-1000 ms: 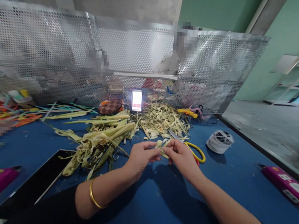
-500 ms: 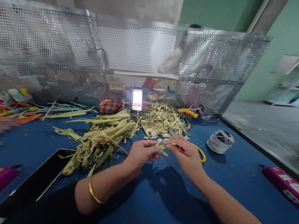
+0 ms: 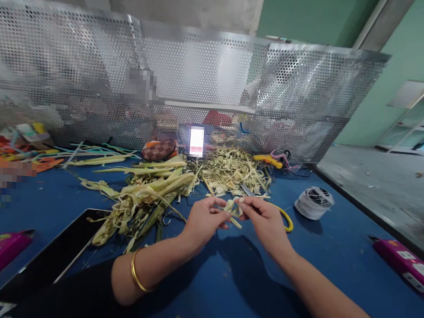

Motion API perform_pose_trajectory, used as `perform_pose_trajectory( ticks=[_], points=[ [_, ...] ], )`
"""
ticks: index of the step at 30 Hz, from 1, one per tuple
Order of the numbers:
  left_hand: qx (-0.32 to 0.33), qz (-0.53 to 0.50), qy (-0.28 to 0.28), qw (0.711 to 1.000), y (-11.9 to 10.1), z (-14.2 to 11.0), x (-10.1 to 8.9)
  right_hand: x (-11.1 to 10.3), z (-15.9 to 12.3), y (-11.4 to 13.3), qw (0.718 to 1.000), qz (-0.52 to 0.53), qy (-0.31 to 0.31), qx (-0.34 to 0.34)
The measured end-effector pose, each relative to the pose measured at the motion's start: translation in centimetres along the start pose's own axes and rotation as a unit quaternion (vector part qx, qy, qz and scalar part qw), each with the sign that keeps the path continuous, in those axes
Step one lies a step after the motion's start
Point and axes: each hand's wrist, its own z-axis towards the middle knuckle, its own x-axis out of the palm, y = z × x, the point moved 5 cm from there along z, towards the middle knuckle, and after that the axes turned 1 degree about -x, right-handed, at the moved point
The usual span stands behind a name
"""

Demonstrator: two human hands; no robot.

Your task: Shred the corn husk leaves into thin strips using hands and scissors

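Note:
Between my two hands is a small pale corn husk piece (image 3: 229, 206), with a strip end pointing down to the right. My left hand (image 3: 204, 222) pinches it between thumb and fingers. At its upper right side, my right hand (image 3: 265, 222) is closed with thumb and forefinger pressed on the husk. Just left of my hands lies a bundle of dried corn husks (image 3: 159, 184). Behind them sits a heap of shredded husk scraps (image 3: 233, 172). Scissors with a yellow handle (image 3: 288, 219) lie partly hidden behind my right hand.
A spool of white string (image 3: 313, 203) stands to the right, with a magenta power strip (image 3: 404, 262) beyond it. At left are a black tray-like panel (image 3: 53, 254) and another magenta power strip (image 3: 0, 258). A yellow glue gun (image 3: 268, 160) and a perforated metal screen (image 3: 203, 71) are at the back.
The husk piece has turned a little in my fingers, its strip end now lower and further right. My right fingers have drawn in over its top. The view has shifted slightly.

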Motion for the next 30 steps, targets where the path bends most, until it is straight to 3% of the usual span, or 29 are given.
perform_pose_trajectory(
  ticks=[19,30],
  points=[
    [0.001,0.024,-0.013,1.0,0.4,0.0,0.2,0.3,0.3,-1.4,0.992,0.003,0.066,0.107],
    [0.051,0.07,0.005,0.996,0.8,0.2,0.3,0.1,0.3,-2.1,0.99,-0.049,0.072,0.111]
  ],
)
